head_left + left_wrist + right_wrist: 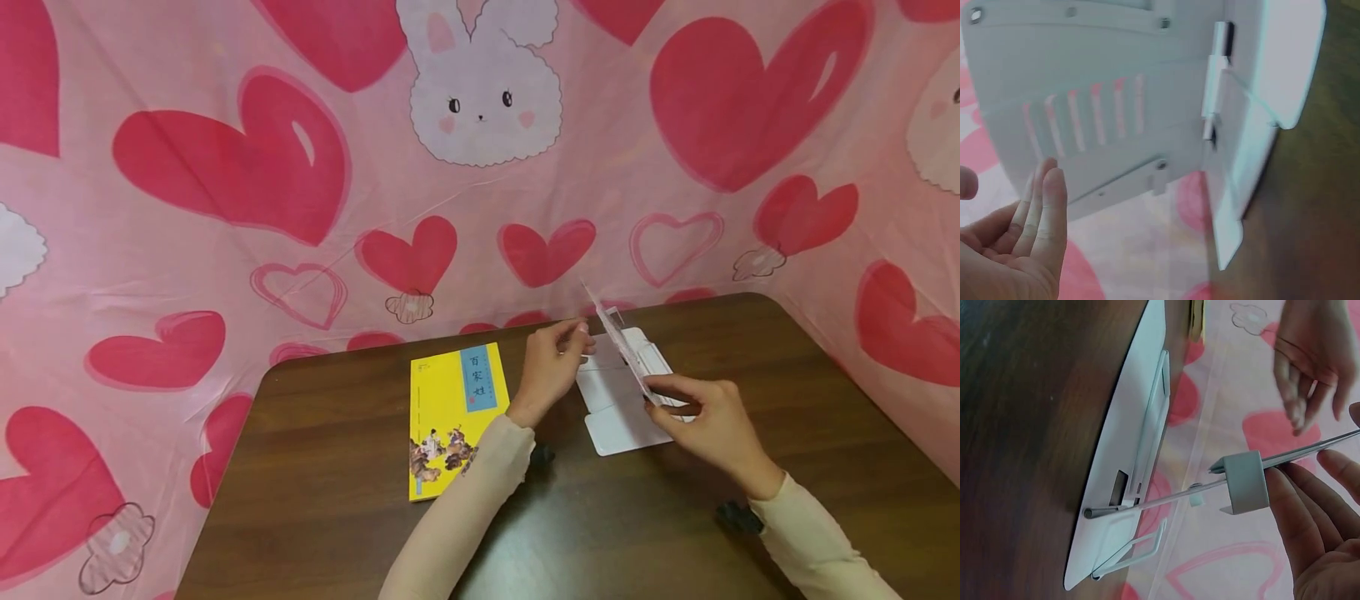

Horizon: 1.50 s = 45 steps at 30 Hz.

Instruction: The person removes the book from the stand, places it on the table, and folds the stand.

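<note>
A white metal book stand (624, 427) lies with its flat base on the table, and its slotted back panel (1110, 94) is raised at a steep angle. Thumb and fingers of my right hand (716, 421) pinch the near side edge of that panel. In the right wrist view the right hand (1319, 534) grips it beside a bent metal lip (1247, 482). My left hand (551, 362) is held in the air just left of the panel, fingers extended and holding nothing. The left wrist view shows its fingers (1047, 219) in front of the panel's slots.
A yellow book (442, 408) with a blue title strip lies to the left of the stand, partly behind my left forearm. The brown wooden table (337, 500) ends at a pink curtain (465, 192) with hearts and a rabbit.
</note>
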### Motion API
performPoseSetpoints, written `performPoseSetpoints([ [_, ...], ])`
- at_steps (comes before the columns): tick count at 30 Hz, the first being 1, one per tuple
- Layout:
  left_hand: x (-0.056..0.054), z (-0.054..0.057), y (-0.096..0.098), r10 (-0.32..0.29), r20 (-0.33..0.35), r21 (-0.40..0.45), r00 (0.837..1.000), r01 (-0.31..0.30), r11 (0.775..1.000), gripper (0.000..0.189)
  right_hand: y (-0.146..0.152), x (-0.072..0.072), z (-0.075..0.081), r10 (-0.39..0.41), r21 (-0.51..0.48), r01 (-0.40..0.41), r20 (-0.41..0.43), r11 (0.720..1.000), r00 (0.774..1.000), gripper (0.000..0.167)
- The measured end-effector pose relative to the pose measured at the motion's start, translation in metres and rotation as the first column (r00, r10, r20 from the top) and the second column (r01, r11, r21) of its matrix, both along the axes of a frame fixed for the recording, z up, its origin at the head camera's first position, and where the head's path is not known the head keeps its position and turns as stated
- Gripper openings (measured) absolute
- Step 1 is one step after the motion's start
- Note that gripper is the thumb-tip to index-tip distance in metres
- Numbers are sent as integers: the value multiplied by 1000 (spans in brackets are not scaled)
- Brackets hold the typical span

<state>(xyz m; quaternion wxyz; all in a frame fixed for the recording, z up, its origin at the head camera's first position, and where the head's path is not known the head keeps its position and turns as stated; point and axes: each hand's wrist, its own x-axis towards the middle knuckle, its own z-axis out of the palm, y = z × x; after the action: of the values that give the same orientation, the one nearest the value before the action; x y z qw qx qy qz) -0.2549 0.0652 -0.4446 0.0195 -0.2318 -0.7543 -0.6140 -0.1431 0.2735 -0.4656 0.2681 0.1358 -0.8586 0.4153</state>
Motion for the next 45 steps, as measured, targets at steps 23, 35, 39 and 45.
performPoseSetpoints([
  [23,1,-4,-30,104,221,-30,970,-100,995,25,-19,-3,-12,-8,321,27,-60,947,998,44],
  [35,2,-26,-55,135,337,-152,932,-88,984,25,-19,-6,-22,134,301,-144,52,943,990,37],
  [39,3,-31,-59,121,390,-174,913,-56,983,23,-17,-4,-20,153,250,-184,138,951,979,33],
  [45,3,-37,-63,129,436,-210,890,-39,977,21,-17,-5,-20,180,217,-231,233,948,956,30],
])
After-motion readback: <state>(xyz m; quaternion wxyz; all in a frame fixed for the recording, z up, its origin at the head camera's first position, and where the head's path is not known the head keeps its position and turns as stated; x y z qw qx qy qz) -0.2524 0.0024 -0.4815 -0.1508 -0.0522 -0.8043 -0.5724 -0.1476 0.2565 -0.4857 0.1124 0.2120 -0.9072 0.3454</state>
